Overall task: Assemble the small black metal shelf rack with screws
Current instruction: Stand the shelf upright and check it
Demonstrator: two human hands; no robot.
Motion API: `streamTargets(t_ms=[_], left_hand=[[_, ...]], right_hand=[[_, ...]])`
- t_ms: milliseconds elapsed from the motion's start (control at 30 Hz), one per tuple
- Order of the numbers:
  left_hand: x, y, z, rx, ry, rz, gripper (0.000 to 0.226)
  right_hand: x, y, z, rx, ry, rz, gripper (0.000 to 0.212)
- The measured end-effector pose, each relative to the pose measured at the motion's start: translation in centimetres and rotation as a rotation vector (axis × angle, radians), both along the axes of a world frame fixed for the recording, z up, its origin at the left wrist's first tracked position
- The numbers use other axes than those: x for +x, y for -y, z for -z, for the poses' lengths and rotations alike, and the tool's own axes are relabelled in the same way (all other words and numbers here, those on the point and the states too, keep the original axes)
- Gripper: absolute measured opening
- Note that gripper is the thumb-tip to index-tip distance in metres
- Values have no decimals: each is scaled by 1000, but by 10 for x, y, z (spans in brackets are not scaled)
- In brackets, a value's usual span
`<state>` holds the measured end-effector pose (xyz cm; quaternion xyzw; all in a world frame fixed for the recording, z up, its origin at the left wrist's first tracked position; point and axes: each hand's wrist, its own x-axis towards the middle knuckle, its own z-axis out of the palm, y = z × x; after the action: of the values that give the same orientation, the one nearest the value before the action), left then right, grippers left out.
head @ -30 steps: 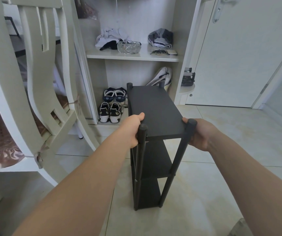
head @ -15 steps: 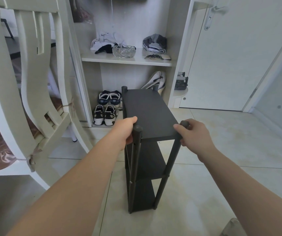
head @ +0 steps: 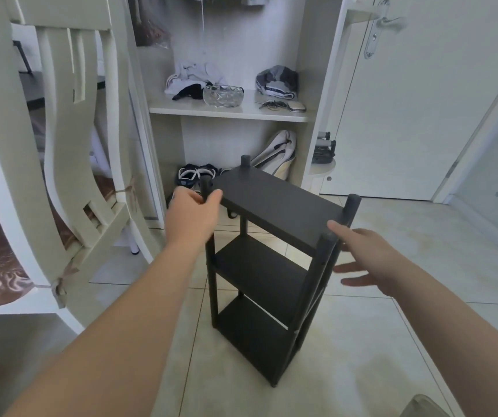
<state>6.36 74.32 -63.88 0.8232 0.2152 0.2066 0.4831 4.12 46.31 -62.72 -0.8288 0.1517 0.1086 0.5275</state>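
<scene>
With the black shelf rack standing upright on the tiled floor in front of the open wardrobe, all three tiers look fitted, so this reads as a stability check. It's best done with one firm hold at a top corner, rocking gently to feel for loose screws. The left hand reaches forward and grips the far-left corner, thumb on the shelf edge. The right hand is open, fingers spread beside the near post.

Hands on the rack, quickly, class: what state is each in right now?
Left hand: grips the black shelf rack at a top corner.
Right hand: open, fingers straight, holding nothing.
</scene>
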Motion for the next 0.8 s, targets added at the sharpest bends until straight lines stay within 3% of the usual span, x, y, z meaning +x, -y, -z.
streamTargets(t_ms=[133,267,467,667,800], left_hand=[[14,-24,12,-205,-55,155,74],[19,-20,20,-297,-21,346,59],[24,-20,17,-291,-5,378,58],[22,-14,16,-251,0,234,45],[19,-17,13,-473,-26,46,66]], right_hand=[[-3,-5,1,140,-18,-17,44],[1,-1,3,234,32,30,26],[5,-1,9,336,57,60,17],[18,14,15,316,140,141,23],[27,20,19,391,192,287,24]])
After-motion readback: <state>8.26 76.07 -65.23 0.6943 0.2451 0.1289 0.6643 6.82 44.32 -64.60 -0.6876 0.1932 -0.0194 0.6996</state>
